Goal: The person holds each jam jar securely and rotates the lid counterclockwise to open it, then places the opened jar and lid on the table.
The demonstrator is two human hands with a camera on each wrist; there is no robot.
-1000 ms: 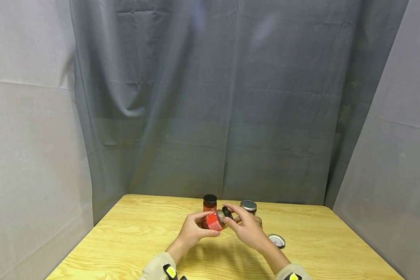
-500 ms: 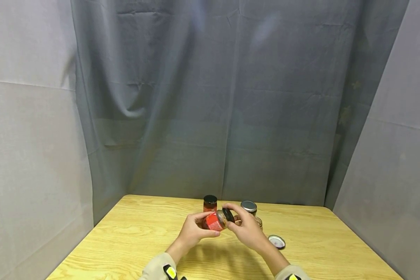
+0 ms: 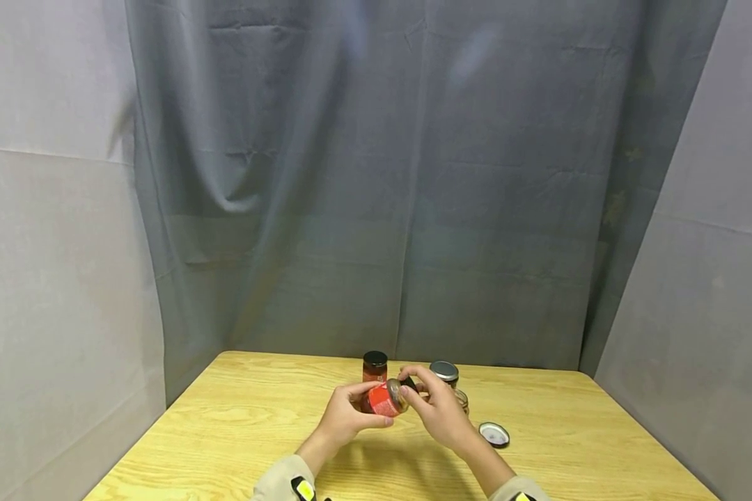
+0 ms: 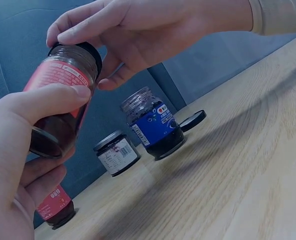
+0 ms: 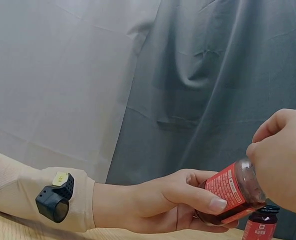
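Note:
My left hand [image 3: 345, 416] grips a red-labelled glass jar [image 3: 382, 399], held tilted above the wooden table [image 3: 225, 431]. The jar [image 4: 60, 100] shows in the left wrist view with my thumb across its label. My right hand [image 3: 435, 410] pinches the black lid [image 4: 87, 50] at the jar's mouth, fingers curled round its rim. From the right wrist view the jar [image 5: 233, 192] lies in the left hand [image 5: 163, 205], the lid hidden behind my right fingers [image 5: 283, 155].
Behind the hands stand a small red-labelled jar with a black cap [image 3: 374, 366], a silver-lidded jar [image 3: 444, 371] and an open blue-labelled jar [image 4: 155, 127]. A loose lid [image 3: 494, 434] lies on the table to the right. Grey curtains enclose the table.
The right hand has brought the black lid from just off the jar onto its mouth. The left hand and jar stayed almost in place.

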